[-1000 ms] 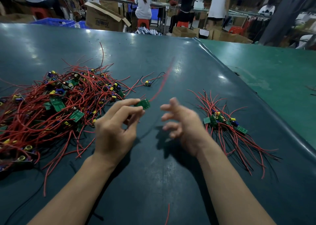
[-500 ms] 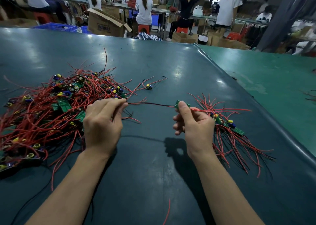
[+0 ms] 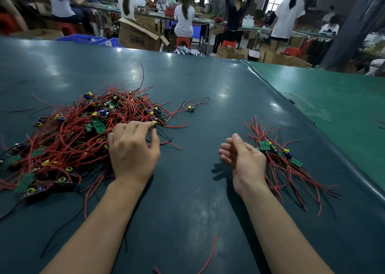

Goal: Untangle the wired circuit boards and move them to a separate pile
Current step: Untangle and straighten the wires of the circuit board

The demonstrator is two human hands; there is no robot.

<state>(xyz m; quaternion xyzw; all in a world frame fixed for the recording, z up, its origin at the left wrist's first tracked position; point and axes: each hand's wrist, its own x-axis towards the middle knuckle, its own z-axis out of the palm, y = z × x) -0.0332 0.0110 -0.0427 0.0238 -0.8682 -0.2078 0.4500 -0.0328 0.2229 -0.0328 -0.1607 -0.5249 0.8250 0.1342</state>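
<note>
Head view: 2 bare hands worked between 2 heaps of wired boards on a glossy teal table (image 3: 208,200).
Left hand (image 3: 133,148) rested at the near edge of the tangle (image 3: 83,132), a mound of thin red wires, small green boards and yellow and blue parts, its curled fingertips pinching a dark wire there. Right hand (image 3: 243,159) hovered just beside the small pile (image 3: 279,159) of the same boards, fingers loosely apart and holding nothing. 1 stray board (image 3: 190,109) lay apart beyond the tangle. Print on a cardboard box (image 3: 139,36) past the table was too blurred to read.
</note>
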